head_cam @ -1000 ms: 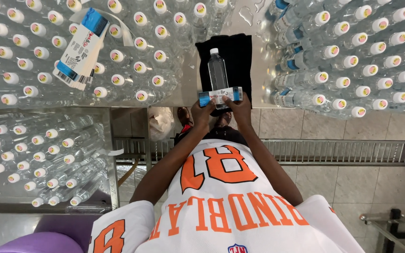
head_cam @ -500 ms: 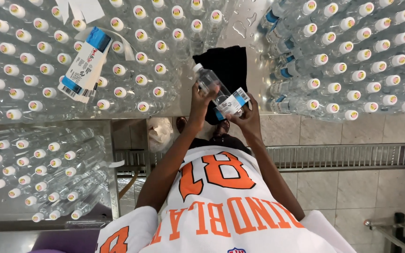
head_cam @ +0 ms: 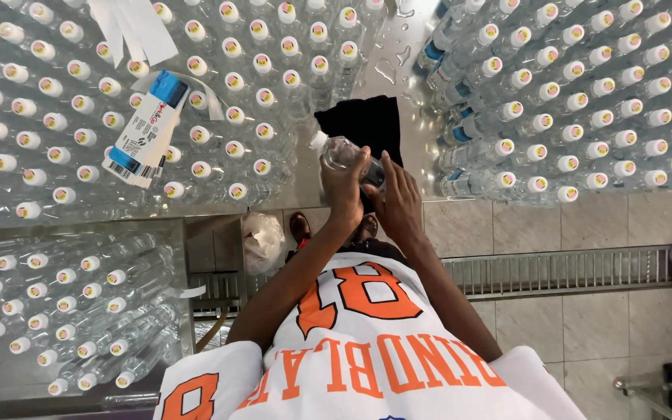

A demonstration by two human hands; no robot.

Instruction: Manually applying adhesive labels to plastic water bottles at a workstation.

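Both hands point(head_cam: 371, 190) clasp bottle point(head_cam: 336, 150) between bottle rows point(head_cam: 569, 117).

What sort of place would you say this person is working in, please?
Probably a small water-bottling or labelling workshop. Capped clear bottles crowd a wet steel table, a stack of labels lies on them, and the left hand and right hand hold one bottle.

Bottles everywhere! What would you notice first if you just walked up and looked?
First, the crowds of clear bottles with white caps, massed on the left and on the right. Between them, the left hand and right hand hold one bottle over a black cloth. A stack of blue-and-white labels lies atop the left bottles.
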